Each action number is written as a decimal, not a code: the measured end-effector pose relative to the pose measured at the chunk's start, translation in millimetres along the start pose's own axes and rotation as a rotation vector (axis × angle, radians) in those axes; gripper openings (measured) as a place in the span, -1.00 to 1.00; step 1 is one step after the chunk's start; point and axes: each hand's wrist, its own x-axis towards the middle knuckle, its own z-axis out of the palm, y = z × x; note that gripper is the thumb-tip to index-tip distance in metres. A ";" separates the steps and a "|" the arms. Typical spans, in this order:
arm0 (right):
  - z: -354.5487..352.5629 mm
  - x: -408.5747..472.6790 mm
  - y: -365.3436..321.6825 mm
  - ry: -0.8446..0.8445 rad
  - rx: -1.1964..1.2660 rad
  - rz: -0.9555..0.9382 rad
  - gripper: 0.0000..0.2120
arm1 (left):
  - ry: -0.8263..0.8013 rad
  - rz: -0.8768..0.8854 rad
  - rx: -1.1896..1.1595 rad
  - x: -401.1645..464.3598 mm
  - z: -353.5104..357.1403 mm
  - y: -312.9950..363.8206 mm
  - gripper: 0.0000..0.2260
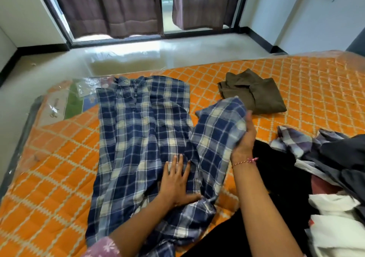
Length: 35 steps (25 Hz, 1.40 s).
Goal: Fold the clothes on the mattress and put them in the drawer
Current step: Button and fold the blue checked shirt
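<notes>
Your left hand (177,179) presses flat, fingers spread, on the blue plaid shirt (138,138) laid lengthwise on the orange mattress (59,168). Your right hand (244,138) grips its lifted sleeve (217,128). A folded olive shirt (254,93) lies beyond, unfolded clothes (325,168) crowd the right edge, and bare mattress lies left.

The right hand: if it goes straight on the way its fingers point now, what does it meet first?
Probably the folded olive garment, lying just beyond the right hand, which grips the plaid shirt; depth is unclear.
</notes>
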 end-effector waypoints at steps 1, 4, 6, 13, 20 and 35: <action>15.3 -3.7 -0.8 -0.059 -0.221 0.032 -0.77 | -0.020 -0.009 -0.156 -1.4 -16.8 -4.8 -0.19; 57.7 -13.5 39.7 -0.378 -1.182 -0.283 -0.46 | 0.138 -0.124 -1.497 -18.1 -89.2 -38.9 -0.69; 84.9 -39.9 78.5 -0.632 -1.648 -0.483 -0.39 | 0.189 0.007 -2.141 -33.0 -118.8 -78.6 -0.49; 94.4 -97.1 164.8 -0.933 -1.984 -0.609 -0.22 | 0.431 -0.198 -2.483 -78.5 -116.5 -142.4 -0.68; 37.7 -137.8 185.7 -0.672 -1.893 -0.643 -0.34 | 0.760 -0.083 -2.577 -153.1 -101.3 -200.3 -0.62; 38.4 -163.2 180.0 -1.097 -2.106 -0.442 -0.92 | 1.048 -1.132 -0.935 -182.4 -38.8 -190.4 -0.45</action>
